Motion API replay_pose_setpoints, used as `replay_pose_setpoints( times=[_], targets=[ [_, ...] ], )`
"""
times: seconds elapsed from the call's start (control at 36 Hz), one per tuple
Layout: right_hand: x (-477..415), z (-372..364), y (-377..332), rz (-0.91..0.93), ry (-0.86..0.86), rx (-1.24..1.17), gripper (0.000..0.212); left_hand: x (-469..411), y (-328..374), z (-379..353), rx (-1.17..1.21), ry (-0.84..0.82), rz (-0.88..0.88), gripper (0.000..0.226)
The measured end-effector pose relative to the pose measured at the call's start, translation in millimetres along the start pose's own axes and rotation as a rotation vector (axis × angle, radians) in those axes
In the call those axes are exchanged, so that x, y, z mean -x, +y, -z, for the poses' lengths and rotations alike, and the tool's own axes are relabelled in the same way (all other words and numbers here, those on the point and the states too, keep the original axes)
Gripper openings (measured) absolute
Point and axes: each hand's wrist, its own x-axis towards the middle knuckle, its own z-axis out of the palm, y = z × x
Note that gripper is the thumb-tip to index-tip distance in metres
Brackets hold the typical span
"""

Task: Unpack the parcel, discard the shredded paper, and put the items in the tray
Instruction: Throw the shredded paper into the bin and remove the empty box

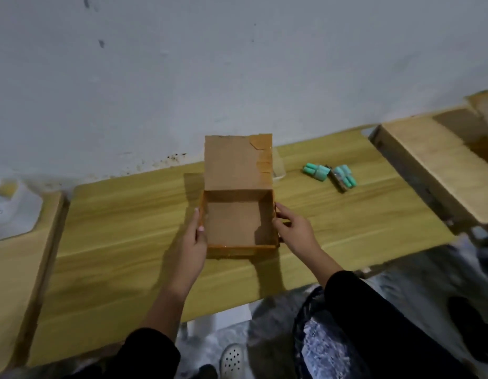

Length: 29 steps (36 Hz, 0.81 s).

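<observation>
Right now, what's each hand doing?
Left hand: open, flat against the left wall of the cardboard box.
Right hand: open, fingers touching its right wall.

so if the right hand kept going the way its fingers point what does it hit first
The right side wall of the cardboard box: the right hand points left and away, fingertips seemingly touching it, though blur hides exact contact.
</observation>
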Motion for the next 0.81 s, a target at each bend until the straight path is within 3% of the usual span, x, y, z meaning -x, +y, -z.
replay_pose_setpoints(
  times=[0.17,0.31,0.44,0.56,0.69,0.81],
  targets=[
    [46.5,118.5,36.4,-0.092,0.278,-0.063,0.043,-0.8,53.2,-105.0,0.025,-0.236,-0.176,0.047],
    [121.1,194.0,94.6,-0.211,0.546,-0.158,0.039,35.1,75.1,-203.7,-0.041,-0.576,-0.207,0.05],
    [202.9,225.4,165.4,-0.375,0.698,-0.186,0.037,88.4,64.9,-282.3,-0.201,-0.904,-0.206,0.052],
    [252.1,218.2,208.8,-0.523,0.721,-0.256,0.037,118.1,34.6,-322.1,-0.308,-1.107,-0.094,0.052],
    [270.6,196.9,258.5,-0.667,0.651,-0.335,0.039,133.6,-4.8,-350.6,-0.464,-1.14,0.014,0.053],
    [267.4,177.8,283.5,-0.762,0.564,-0.316,0.044,137.5,-25.3,-361.3,-0.555,-1.152,0.001,0.053]
  ],
)
